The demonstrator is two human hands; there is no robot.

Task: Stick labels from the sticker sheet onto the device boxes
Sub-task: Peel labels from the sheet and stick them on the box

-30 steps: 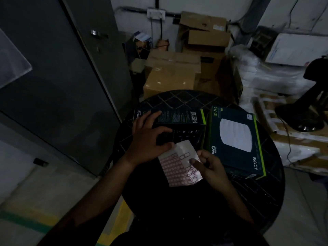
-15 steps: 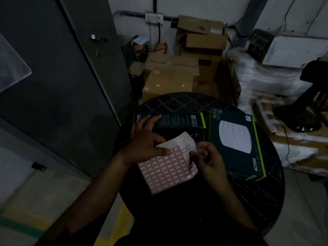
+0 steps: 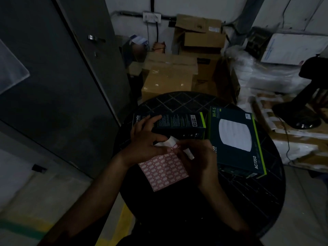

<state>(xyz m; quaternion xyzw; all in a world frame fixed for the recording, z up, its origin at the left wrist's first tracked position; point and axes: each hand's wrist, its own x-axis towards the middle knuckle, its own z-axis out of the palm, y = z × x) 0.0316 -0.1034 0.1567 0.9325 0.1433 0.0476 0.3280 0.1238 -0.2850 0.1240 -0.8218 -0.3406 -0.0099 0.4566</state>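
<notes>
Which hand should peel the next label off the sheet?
Probably the right hand: its fingers are already at the curled top edge of the sticker sheet, while the left hand pins that sheet near the same edge, against the smaller device box.

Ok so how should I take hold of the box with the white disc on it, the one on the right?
Judging by how it lies, grip the AC1350 box across its two long green-edged sides, coming from above at its free near-right corner. It lies flat on the round table, and the other device box sits close against its left.
</notes>
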